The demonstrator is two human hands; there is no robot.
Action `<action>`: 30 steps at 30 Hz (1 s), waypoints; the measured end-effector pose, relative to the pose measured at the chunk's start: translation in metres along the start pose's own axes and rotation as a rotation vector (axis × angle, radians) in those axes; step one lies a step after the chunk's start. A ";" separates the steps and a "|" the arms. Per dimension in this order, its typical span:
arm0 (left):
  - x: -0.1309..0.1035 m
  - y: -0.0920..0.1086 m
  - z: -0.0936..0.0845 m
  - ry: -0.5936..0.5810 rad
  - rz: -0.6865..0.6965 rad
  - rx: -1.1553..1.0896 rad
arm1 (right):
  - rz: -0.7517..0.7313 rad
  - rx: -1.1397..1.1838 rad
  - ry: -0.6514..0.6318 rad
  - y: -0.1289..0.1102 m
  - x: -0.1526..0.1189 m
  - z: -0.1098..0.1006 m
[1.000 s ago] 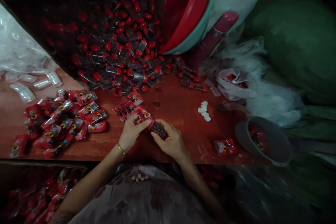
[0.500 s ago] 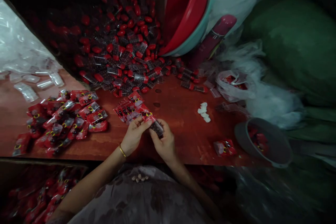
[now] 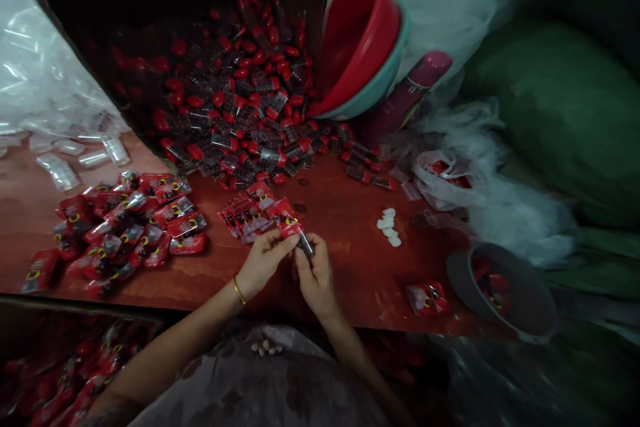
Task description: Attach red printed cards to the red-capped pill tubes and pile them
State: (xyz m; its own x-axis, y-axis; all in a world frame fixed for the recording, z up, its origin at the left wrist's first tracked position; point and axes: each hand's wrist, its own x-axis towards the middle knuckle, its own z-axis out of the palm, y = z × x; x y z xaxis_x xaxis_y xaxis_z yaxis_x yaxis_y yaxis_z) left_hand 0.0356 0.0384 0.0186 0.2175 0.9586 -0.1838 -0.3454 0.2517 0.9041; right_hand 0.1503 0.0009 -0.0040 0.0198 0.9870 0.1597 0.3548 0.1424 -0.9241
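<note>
My left hand point(image 3: 264, 259) pinches a small red printed plastic packet point(image 3: 285, 215) by its near end, above the table. My right hand point(image 3: 316, 276) is closed around a small clear container with dark contents point(image 3: 305, 245). The container meets the near end of the packet; whether it is inside cannot be made out. Just beyond my left hand lies a fanned stack of flat red packets point(image 3: 243, 215). A heap of filled red packets point(image 3: 123, 227) sits farther left.
An open cardboard box point(image 3: 95, 57) at the back spills red-capped clear containers point(image 3: 245, 107) onto the table point(image 3: 345, 213). Nested basins point(image 3: 385, 13) and a maroon flask point(image 3: 407, 90) stand behind. White pieces point(image 3: 389, 227), a grey bowl point(image 3: 543, 300) and plastic bags point(image 3: 520, 193) are at right.
My hands have shifted slightly right and nearer to me in the view, and the container shows less between them. The whole scene sits a little lower as the camera tilts.
</note>
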 end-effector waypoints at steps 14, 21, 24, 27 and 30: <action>0.003 -0.005 -0.014 -0.248 0.223 0.829 | -0.504 -0.411 0.071 -0.027 0.044 -0.050; 0.013 -0.014 -0.022 -0.284 0.162 0.525 | -0.163 -0.050 0.164 0.004 0.022 -0.037; 0.014 -0.013 -0.018 -0.257 0.131 0.339 | -0.027 -0.090 -0.048 0.020 0.015 -0.036; 0.011 -0.009 -0.011 -0.199 0.084 0.195 | 0.069 -0.024 -0.047 0.024 0.010 -0.033; 0.009 -0.006 -0.007 -0.129 0.060 0.084 | 0.070 0.010 0.041 0.018 0.007 -0.029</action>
State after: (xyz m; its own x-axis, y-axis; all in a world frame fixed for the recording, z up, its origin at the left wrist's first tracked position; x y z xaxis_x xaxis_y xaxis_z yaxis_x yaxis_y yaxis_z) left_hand 0.0333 0.0464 0.0087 0.3156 0.9453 -0.0822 -0.2846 0.1769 0.9422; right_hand 0.1841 0.0079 -0.0089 0.0824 0.9907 0.1085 0.3415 0.0742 -0.9370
